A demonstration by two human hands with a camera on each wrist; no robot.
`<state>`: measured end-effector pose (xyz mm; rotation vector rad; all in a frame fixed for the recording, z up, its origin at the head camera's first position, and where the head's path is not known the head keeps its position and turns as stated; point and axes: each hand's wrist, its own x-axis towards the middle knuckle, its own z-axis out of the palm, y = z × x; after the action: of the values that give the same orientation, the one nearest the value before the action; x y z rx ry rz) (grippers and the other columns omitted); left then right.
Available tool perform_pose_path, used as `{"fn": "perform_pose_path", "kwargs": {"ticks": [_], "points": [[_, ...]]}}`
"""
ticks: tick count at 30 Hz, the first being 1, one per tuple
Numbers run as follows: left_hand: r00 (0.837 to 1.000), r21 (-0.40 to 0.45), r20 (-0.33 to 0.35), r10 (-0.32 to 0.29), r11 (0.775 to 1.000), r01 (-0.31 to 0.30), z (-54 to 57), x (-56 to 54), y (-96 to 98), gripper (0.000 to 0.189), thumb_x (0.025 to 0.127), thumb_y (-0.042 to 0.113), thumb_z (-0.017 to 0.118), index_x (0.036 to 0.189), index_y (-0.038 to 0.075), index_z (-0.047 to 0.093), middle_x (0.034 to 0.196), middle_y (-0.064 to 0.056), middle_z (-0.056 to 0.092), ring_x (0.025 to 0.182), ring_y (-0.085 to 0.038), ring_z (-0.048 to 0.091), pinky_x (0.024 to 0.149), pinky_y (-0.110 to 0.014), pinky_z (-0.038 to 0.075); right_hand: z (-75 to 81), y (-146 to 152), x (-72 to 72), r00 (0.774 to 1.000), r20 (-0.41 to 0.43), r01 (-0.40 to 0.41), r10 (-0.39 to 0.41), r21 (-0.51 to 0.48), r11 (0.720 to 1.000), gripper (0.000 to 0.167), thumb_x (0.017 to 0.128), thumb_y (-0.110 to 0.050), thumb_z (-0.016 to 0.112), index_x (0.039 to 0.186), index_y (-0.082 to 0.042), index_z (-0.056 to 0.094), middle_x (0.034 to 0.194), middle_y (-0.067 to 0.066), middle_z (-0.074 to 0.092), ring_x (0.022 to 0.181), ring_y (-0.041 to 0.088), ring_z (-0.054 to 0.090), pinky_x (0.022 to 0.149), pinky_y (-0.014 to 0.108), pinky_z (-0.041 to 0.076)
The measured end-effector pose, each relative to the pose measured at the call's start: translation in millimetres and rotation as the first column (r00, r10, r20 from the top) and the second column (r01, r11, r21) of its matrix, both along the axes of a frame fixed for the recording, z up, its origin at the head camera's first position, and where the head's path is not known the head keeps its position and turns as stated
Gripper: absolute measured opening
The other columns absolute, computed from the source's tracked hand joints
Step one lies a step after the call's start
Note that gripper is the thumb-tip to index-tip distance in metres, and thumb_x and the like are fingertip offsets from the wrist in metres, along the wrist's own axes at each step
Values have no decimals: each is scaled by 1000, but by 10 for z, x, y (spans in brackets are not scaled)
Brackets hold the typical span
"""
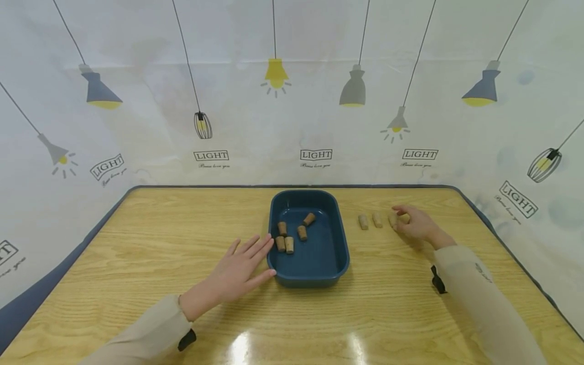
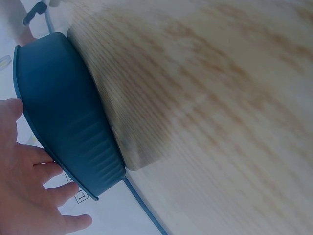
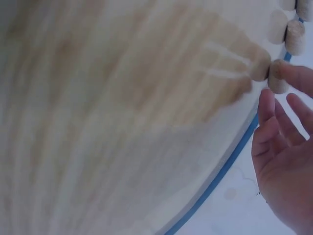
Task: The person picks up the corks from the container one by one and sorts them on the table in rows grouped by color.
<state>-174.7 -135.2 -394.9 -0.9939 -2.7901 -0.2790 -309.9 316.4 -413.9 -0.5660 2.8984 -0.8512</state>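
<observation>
My left hand [image 1: 237, 274], fingers straight and spread, touches the left rim of a dark blue rectangular tray [image 1: 337, 243]. In the left wrist view its fingertips lie along the rim of the tray [image 2: 68, 107]. Several brown tapered corks lie inside, among them a paler cork [image 1: 289, 245] and a tilted cork [image 1: 309, 219]. To the tray's right, my right hand [image 1: 416, 225] pinches a light cork [image 3: 278, 83] between thumb and finger, close over the table. Left of it stand two more light corks, one nearer the hand [image 1: 377, 219] and one nearer the tray [image 1: 363, 221].
The wooden table [image 1: 182, 228] has a dark edge and meets a pale wall covering [image 1: 255, 126] printed with lamps. The tray's walls rise above the corks inside. A dark strap [image 1: 438, 280] hangs at the right sleeve.
</observation>
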Motion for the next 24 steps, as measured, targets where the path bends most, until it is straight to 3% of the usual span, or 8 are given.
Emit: {"fn": "perform_pose_path", "kwargs": {"ticks": [7,13,18,24], "points": [[1000,-6,15,7,1000,-7,2,-3,1,66,91,53,31,140,8,25,143,-6,23,129,-24,19,97,-54,16,97,-6,40,1000,-7,-18,18,15,1000,52,84,-10,58,127,10,37,118,32,42,69,24,57,62,39,46],[1000,-13,26,11,1000,-10,-2,-6,0,67,91,53,29,139,7,26,143,-6,23,129,-25,19,98,-53,14,228,-91,58,999,-36,-22,22,-12,1000,47,87,-12,56,126,9,40,119,30,43,67,23,54,57,35,44],[1000,-6,14,3,1000,-3,-4,-6,-2,67,91,53,30,139,6,27,142,-7,24,128,-27,21,97,-54,15,428,-272,57,992,-121,23,-29,-55,998,42,90,-20,52,124,3,45,117,24,48,74,26,53,61,37,43],[1000,-2,26,8,1000,-8,-8,-6,-5,67,91,54,29,140,7,26,143,-6,22,129,-26,20,98,-53,14,676,-597,43,989,-139,28,-43,-106,994,38,91,-23,50,123,-3,48,117,17,50,76,25,54,62,37,44]]}}
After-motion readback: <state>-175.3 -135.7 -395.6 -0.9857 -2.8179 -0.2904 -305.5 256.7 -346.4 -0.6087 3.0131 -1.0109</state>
